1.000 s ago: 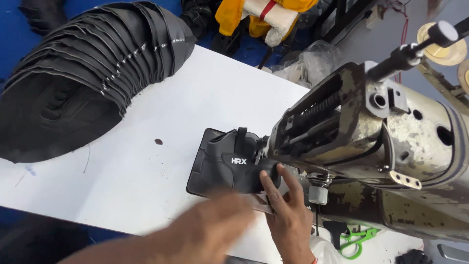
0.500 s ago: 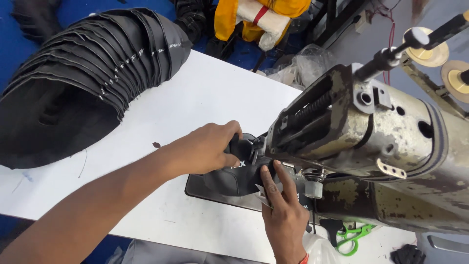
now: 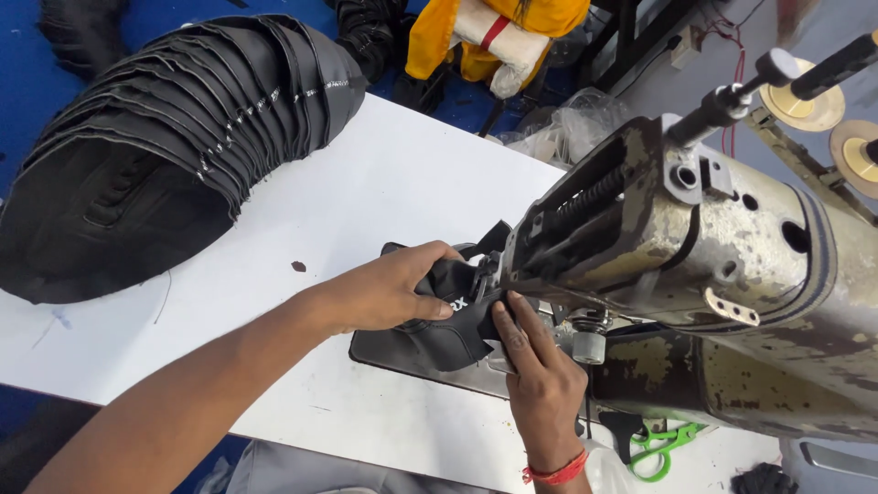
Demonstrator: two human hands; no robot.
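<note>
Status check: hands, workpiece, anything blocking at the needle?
Left hand gripping folded black fabric piece. Right hand pressing it flat beside worn metal sewing machine head. Needle area hidden; no obstruction visible.

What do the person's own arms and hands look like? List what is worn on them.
Both forearms are bare, with no sleeves in view. The left hand wears no glove, ring or watch that shows. The right hand is also ungloved, with a red thread band around its wrist.

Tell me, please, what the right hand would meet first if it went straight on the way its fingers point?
The right hand points up and left; its fingertips already press the black piece. Just beyond lies the sewing machine head, though depth is unclear.
</note>
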